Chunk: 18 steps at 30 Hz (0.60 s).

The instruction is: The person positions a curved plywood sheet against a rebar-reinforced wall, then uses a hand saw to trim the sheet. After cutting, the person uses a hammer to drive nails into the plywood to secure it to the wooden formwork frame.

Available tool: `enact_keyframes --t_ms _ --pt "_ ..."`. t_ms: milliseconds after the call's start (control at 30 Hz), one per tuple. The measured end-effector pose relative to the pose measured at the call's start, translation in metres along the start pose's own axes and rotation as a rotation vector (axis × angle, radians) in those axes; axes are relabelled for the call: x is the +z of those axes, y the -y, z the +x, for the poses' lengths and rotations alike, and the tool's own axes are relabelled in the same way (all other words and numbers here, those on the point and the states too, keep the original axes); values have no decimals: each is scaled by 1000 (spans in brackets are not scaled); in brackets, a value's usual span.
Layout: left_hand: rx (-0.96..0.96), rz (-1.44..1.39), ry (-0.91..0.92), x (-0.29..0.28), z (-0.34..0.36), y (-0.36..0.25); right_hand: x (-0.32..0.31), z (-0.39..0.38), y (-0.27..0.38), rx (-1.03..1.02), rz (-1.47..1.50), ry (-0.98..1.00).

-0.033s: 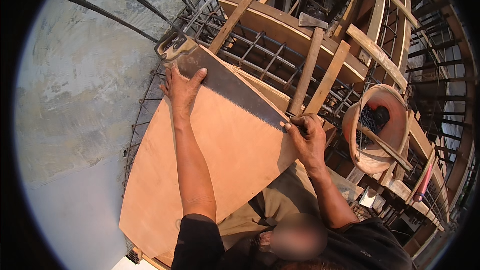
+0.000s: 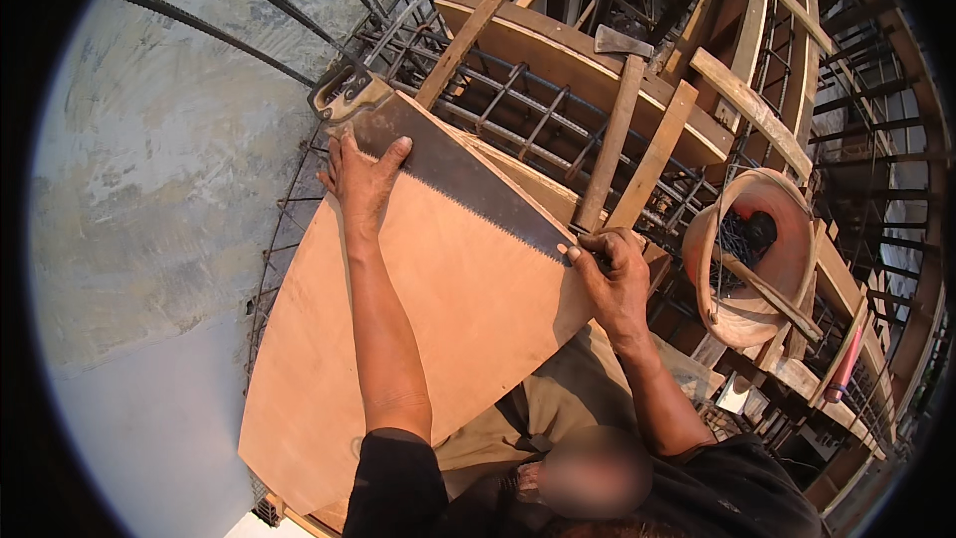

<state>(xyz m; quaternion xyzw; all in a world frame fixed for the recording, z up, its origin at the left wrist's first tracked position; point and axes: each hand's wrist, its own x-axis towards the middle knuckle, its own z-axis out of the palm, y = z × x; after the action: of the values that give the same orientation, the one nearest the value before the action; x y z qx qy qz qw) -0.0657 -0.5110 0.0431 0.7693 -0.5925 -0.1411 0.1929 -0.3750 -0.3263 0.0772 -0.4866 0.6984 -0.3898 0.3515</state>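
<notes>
A pale, curved-edged plywood board [image 2: 319, 359] lies in front of me, with a dark handsaw [image 2: 451, 184] flat along its far edge, wooden handle at the upper left. My left hand [image 2: 363, 174] grips the saw near the handle, thumb on the blade and fingers spread toward the board's edge. At the narrow tip, my right hand [image 2: 612, 284] is closed on the blade at the board's edge; whether it also pinches something small there, I cannot tell.
A steel rebar cage [image 2: 503, 100] and timber formwork [image 2: 647, 130] lie beyond the board. An axe-like tool [image 2: 622, 45] rests among them. A bucket [image 2: 722, 304] with dark contents hangs or sits at right. A grey plastered surface [image 2: 149, 219] fills the left, with rebar sticking out above.
</notes>
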Motion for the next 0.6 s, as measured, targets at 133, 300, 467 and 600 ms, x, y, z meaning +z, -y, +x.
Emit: enact_keyframes --t_ms 133,300,467,600 --pt "91 114 -13 5 -21 -16 -1 -3 1 -24 -31 -6" --pt "239 125 31 18 -43 -31 2 -2 -2 -37 -11 -15" --pt "290 264 76 14 -58 -44 -3 1 2 -26 -56 27" --pt "267 278 85 13 -60 -43 -7 24 7 -182 -98 74"
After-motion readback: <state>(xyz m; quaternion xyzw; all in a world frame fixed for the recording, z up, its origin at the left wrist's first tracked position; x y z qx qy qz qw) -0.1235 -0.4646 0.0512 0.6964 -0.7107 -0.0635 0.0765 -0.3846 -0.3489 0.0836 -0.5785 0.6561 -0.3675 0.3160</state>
